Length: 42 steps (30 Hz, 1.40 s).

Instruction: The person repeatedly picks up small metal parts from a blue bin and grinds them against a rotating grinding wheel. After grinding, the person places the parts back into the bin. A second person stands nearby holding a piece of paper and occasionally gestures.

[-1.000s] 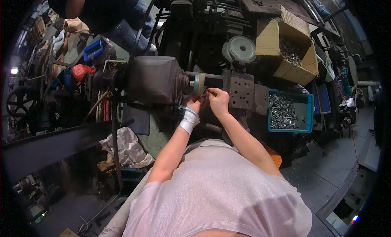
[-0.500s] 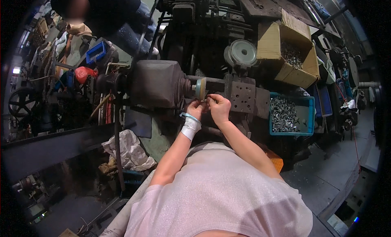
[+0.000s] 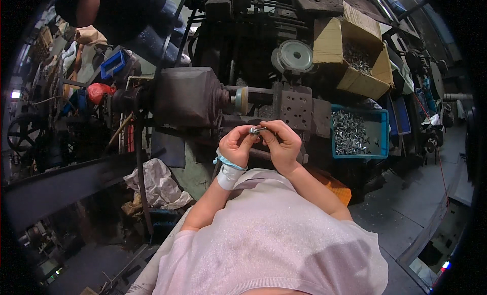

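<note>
A small shiny metal part (image 3: 257, 130), with a thicker end at the left and a thin shank at the right, is pinched between both hands. Fingers and thumb of my left hand (image 3: 235, 146) grip its thick end; a white wrap and light-blue band circle that wrist. My right hand (image 3: 285, 147) holds the thin end with thumb and forefinger. Just beyond my hands, apart from the part, a yellowish-rimmed polishing wheel (image 3: 242, 101) sits on the spindle of a dark grey machine (image 3: 187, 98). The part's exact kind is too small to tell.
A blue-green crate (image 3: 378, 120) of small metal parts stands right, below an open cardboard box (image 3: 329, 41) of more parts. A drilled metal block (image 3: 296, 110) stands beyond my right hand. Another person (image 3: 109, 11) is at the upper left. A crumpled white sack (image 3: 158, 183) lies left.
Both hands have come away from the wheel, back toward my body, with the metal part between them. The whole view has shifted slightly.
</note>
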Each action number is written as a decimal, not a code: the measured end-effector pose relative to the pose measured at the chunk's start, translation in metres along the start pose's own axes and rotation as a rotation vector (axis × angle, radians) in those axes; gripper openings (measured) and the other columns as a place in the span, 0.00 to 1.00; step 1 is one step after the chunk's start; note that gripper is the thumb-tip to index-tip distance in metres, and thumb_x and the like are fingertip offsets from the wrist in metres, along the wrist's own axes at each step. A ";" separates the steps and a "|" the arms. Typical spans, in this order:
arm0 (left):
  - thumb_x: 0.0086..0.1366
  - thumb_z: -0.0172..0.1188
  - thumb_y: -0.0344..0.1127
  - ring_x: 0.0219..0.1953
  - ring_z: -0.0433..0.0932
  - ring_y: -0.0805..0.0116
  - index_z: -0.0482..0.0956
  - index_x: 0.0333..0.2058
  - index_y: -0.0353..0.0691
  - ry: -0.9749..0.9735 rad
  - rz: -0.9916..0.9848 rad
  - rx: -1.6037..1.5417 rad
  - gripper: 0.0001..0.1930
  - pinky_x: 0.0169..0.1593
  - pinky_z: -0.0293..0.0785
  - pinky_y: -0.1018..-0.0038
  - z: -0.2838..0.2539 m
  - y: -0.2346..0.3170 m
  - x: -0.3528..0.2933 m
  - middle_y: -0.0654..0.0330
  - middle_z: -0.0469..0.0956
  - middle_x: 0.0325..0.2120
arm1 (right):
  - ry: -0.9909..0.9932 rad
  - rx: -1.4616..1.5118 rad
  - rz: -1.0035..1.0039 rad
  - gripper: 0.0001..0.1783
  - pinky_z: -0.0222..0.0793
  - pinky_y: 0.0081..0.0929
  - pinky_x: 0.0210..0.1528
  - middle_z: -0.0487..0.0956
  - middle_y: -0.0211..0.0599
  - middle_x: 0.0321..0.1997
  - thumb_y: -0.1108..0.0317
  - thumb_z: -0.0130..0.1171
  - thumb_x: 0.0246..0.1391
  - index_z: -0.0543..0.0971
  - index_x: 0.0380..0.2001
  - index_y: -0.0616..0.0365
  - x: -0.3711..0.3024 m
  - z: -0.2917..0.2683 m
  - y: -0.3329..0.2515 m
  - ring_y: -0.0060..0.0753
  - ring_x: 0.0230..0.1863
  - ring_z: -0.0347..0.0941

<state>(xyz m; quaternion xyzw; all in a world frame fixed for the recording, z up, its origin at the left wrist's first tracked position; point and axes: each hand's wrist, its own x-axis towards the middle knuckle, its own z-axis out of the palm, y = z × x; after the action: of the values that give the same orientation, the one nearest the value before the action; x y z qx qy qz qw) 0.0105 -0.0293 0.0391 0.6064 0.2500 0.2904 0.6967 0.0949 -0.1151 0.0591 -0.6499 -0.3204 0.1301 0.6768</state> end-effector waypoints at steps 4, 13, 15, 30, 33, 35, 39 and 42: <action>0.53 0.56 0.25 0.26 0.74 0.76 0.73 0.33 0.31 0.000 0.027 0.055 0.08 0.30 0.72 0.82 -0.001 0.002 -0.003 0.61 0.75 0.25 | 0.007 0.019 0.007 0.07 0.63 0.11 0.23 0.73 0.34 0.28 0.79 0.54 0.45 0.74 0.31 0.66 -0.001 0.000 -0.003 0.17 0.22 0.66; 0.57 0.53 0.28 0.22 0.72 0.78 0.74 0.33 0.31 -0.016 -0.266 -0.130 0.07 0.27 0.69 0.83 -0.002 -0.034 -0.013 0.59 0.75 0.24 | 0.298 1.061 1.080 0.08 0.66 0.27 0.23 0.73 0.39 0.28 0.68 0.42 0.50 0.69 0.26 0.60 0.031 -0.071 0.036 0.37 0.31 0.72; 0.57 0.53 0.29 0.21 0.71 0.78 0.74 0.32 0.31 -0.012 -0.304 -0.089 0.07 0.25 0.68 0.84 -0.002 -0.038 -0.018 0.59 0.75 0.23 | 0.233 1.351 1.076 0.08 0.70 0.30 0.25 0.71 0.44 0.28 0.68 0.43 0.46 0.67 0.25 0.62 0.056 -0.128 0.070 0.39 0.28 0.70; 0.58 0.52 0.32 0.20 0.70 0.77 0.74 0.32 0.33 0.165 -0.385 0.028 0.08 0.23 0.67 0.83 0.006 -0.055 -0.034 0.60 0.74 0.21 | 0.443 -1.119 0.739 0.18 0.65 0.39 0.39 0.74 0.52 0.32 0.58 0.55 0.34 0.75 0.28 0.62 0.006 -0.423 0.204 0.51 0.37 0.70; 0.58 0.52 0.32 0.20 0.70 0.75 0.73 0.32 0.34 0.185 -0.400 0.084 0.08 0.23 0.67 0.80 0.009 -0.056 -0.036 0.60 0.74 0.22 | 0.298 -1.185 1.149 0.26 0.60 0.38 0.49 0.66 0.49 0.50 0.55 0.57 0.40 0.70 0.44 0.55 -0.032 -0.405 0.206 0.49 0.49 0.63; 0.58 0.52 0.33 0.19 0.70 0.75 0.73 0.32 0.34 0.203 -0.399 0.128 0.08 0.22 0.67 0.80 0.011 -0.057 -0.038 0.60 0.74 0.22 | 0.260 -1.488 0.974 0.32 0.57 0.41 0.52 0.67 0.46 0.49 0.51 0.58 0.36 0.66 0.48 0.46 -0.056 -0.407 0.219 0.52 0.51 0.60; 0.58 0.53 0.34 0.19 0.70 0.76 0.74 0.31 0.34 0.250 -0.403 0.113 0.08 0.22 0.67 0.82 0.020 -0.062 -0.043 0.60 0.74 0.21 | 0.300 -1.523 1.162 0.39 0.53 0.44 0.54 0.62 0.50 0.52 0.47 0.57 0.38 0.58 0.53 0.52 -0.058 -0.408 0.219 0.52 0.54 0.56; 0.58 0.53 0.34 0.19 0.70 0.77 0.74 0.31 0.34 0.260 -0.402 0.148 0.08 0.22 0.67 0.82 0.034 -0.061 -0.042 0.61 0.74 0.21 | 0.452 -1.268 1.254 0.42 0.54 0.43 0.53 0.61 0.54 0.52 0.44 0.56 0.38 0.57 0.51 0.62 -0.053 -0.400 0.225 0.51 0.53 0.58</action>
<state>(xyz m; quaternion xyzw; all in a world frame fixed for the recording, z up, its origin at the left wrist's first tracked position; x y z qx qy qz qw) 0.0103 -0.0887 -0.0172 0.5514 0.4739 0.2025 0.6560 0.3492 -0.4376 -0.1514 -0.9641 0.2190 0.1431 0.0458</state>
